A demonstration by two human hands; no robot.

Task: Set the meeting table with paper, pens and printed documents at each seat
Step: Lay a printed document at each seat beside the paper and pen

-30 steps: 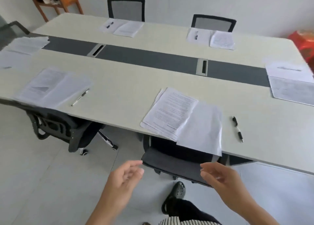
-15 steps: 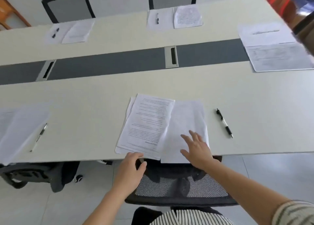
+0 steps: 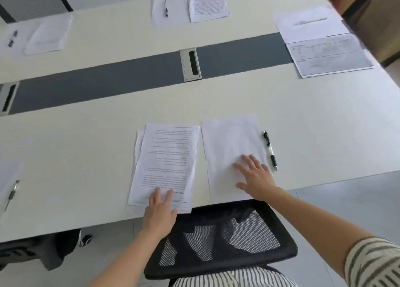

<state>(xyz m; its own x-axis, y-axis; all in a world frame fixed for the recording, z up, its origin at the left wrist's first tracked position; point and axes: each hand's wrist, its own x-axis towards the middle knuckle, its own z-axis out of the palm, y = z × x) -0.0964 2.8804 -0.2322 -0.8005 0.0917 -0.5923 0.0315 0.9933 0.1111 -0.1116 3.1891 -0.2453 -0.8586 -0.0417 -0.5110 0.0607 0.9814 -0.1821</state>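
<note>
At the near seat, printed document (image 3: 166,163) flat on the white table (image 3: 86,156), close to the front edge, text upside down to the camera, a second sheet peeking out along its left side. Just beside it on the right, not overlapping, blank paper (image 3: 231,139); close along that sheet's right edge, black-and-clear pen (image 3: 270,150). On the document's lower edge, left hand (image 3: 159,213), open, fingers straight and pressing down. On the lower right part of the blank paper, right hand (image 3: 256,177), also open, fingers spread flat. Below both, black mesh chair back (image 3: 218,237) against the table edge. Farther out, grey centre strip (image 3: 108,85) with a metal cable slot (image 3: 191,64); beyond it, far pen (image 3: 166,8) on a white sheet beside far printed sheet (image 3: 207,4); at the right end, more papers (image 3: 309,24); at the left edge, another pen (image 3: 12,194).
</note>
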